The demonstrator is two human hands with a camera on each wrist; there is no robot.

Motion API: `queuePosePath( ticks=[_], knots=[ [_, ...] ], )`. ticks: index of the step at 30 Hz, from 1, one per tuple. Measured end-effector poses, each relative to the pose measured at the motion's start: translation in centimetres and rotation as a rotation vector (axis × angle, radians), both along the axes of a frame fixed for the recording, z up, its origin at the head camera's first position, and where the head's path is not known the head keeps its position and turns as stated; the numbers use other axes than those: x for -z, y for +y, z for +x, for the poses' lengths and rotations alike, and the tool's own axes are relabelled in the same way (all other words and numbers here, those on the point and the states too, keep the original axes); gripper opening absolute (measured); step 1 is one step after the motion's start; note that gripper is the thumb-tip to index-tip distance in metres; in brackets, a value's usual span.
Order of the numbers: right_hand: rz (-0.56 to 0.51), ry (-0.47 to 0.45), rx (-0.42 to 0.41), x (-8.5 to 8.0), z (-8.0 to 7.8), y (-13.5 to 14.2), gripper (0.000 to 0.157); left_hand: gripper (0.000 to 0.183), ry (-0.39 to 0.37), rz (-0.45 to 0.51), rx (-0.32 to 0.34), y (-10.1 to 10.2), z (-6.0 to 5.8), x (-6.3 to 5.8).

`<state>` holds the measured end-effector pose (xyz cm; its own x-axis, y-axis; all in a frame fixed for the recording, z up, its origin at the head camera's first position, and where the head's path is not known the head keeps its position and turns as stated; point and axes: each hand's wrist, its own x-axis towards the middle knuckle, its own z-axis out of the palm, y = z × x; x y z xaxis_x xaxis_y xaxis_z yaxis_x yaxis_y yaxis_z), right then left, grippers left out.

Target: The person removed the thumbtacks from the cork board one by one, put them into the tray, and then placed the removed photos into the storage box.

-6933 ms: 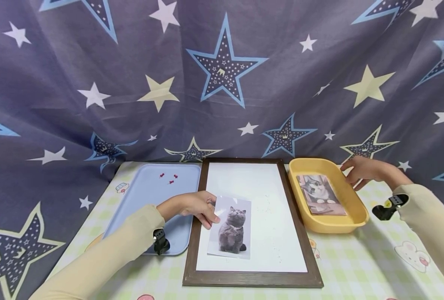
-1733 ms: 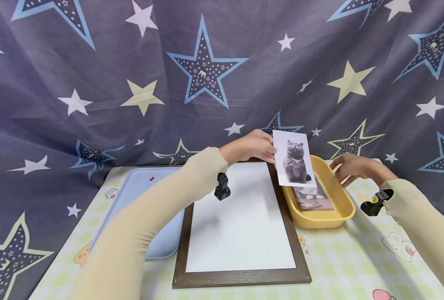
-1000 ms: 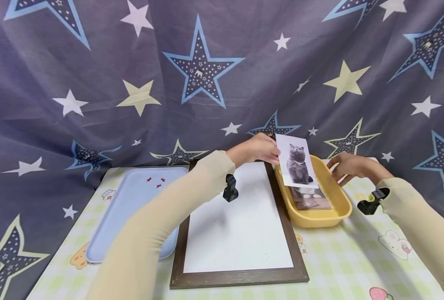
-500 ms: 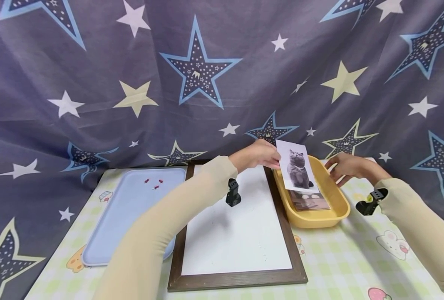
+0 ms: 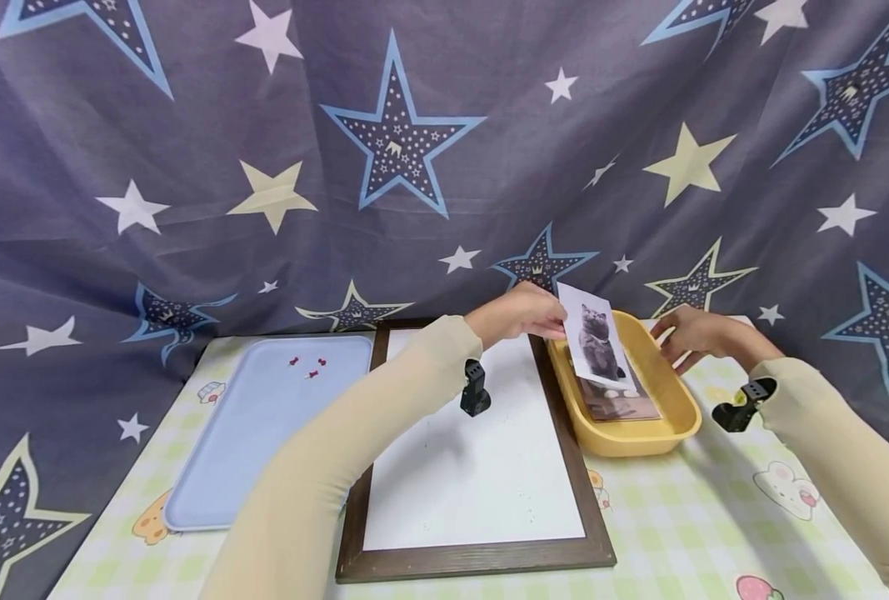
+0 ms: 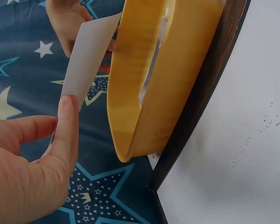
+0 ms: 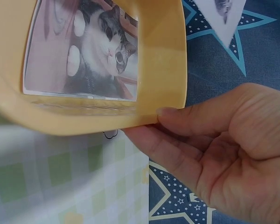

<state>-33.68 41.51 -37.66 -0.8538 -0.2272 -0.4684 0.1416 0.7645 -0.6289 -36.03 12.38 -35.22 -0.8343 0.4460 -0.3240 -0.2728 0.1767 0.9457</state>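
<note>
Between thumb and fingers, my left hand (image 5: 521, 317) pinches the edge of a photo of a grey cat (image 5: 597, 342), held tilted over the yellow basket (image 5: 657, 392). In the left wrist view the photo's pale back (image 6: 86, 60) faces the camera, by the basket's rim. My right hand (image 5: 702, 335) grips the basket's far right rim; in the right wrist view the thumb lies on the rim and the fingers are below it. A second photo, of a tabby and white cat (image 7: 95, 51), lies in the basket, partly covered by the grey cat photo in the head view.
A whiteboard in a dark wooden frame (image 5: 481, 557) lies left of the basket, with small marks on its surface. Farther left, a blue tray (image 5: 219, 467) carries red push pins (image 5: 312, 374). A starry curtain (image 5: 414, 250) hangs behind the checked tablecloth (image 5: 684, 533).
My left hand has carried the grey cat photo from over the whiteboard to the basket, then lowered it slightly and tilted it. My right hand stays at the basket's rim.
</note>
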Motion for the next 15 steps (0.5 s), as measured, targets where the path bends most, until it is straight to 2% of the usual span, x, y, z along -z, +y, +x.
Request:
queuePosePath(
  ticks=[8, 13, 15],
  knots=[
    [0.006, -0.004, -0.005, -0.1, 0.1, -0.1, 0.059, 0.014, -0.011, 0.019, -0.042, 0.2, -0.4, 1.0],
    [0.002, -0.002, -0.002, -0.2, 0.3, -0.2, 0.058, 0.004, -0.028, 0.017, -0.041, 0.2, -0.6, 1.9],
    [0.000, -0.001, 0.000, -0.2, 0.4, -0.3, 0.057, 0.006, -0.025, 0.013, -0.035, 0.2, -0.6, 2.2]
  ],
)
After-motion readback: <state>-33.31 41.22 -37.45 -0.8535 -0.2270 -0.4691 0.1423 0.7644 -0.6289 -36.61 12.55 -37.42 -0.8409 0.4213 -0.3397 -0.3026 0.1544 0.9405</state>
